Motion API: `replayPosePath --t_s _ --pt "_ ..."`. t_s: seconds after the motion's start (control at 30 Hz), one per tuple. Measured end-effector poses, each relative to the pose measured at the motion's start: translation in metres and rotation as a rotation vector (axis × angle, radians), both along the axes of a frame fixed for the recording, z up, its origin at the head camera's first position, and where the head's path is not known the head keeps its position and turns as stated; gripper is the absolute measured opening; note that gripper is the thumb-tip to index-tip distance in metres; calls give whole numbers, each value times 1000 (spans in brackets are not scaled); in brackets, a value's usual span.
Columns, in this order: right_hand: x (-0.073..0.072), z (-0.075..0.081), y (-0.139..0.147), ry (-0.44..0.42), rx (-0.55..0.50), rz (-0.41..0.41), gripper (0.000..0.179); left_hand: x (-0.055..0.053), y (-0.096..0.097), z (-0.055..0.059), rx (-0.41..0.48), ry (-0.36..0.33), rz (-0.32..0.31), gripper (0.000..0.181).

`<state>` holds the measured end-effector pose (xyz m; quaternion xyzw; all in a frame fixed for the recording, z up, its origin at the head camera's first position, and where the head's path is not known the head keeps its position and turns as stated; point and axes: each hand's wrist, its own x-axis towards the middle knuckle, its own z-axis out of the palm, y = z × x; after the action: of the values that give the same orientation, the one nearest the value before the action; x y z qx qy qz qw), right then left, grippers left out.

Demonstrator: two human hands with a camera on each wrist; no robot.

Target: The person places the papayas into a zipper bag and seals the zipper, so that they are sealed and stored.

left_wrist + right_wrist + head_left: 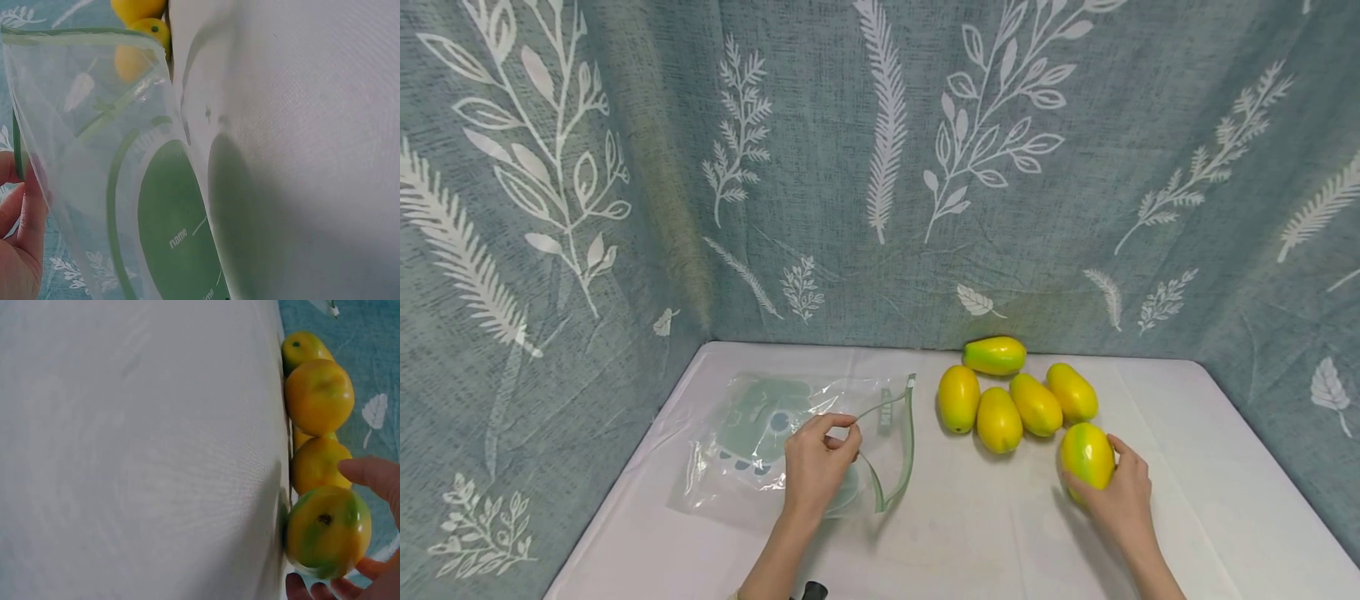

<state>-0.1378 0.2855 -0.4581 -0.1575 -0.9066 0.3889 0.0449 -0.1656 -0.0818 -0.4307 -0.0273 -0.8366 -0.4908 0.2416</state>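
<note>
My left hand (pixel 822 460) pinches the upper edge of the mouth of a clear zip bag (pixel 891 450) with a green zip strip. The bag lies at the left with its mouth spread toward the right; the left wrist view shows its green oval print (pixel 169 219). At the right, my right hand (pixel 1122 496) has its thumb and fingers curled round a yellow papaya (pixel 1088 457) with a green stripe. In the right wrist view, fingertips sit below this papaya (pixel 328 531) and the thumb above it. Whether the papaya touches the table cannot be told.
Several more yellow papayas stand close together at the back right, among them one lying sideways (pixel 995 356) and one at the group's left (pixel 958 400). A white cloth covers the table (pixel 970 533). Blue-green leaf-patterned curtains (pixel 820 167) rise behind and at both sides.
</note>
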Motion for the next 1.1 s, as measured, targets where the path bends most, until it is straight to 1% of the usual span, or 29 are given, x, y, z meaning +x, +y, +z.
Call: replayPosePath --t_s 0.23,0.5,0.83,1.0,1.1 --pt "-2 -4 4 -13 -18 27 96 0 0 1 2 -6 3 9" --pt "-2 -5 7 -17 -38 24 93 0 -1 3 10 -5 6 9" --pt "0 1 4 -2 -60 -4 93 1 -3 5 31 -31 7 9" --pt "0 7 1 -21 -89 -14 95 1 -4 7 34 -32 6 9" --pt "0 12 -2 -38 -130 8 98 0 -4 7 42 -33 3 9"
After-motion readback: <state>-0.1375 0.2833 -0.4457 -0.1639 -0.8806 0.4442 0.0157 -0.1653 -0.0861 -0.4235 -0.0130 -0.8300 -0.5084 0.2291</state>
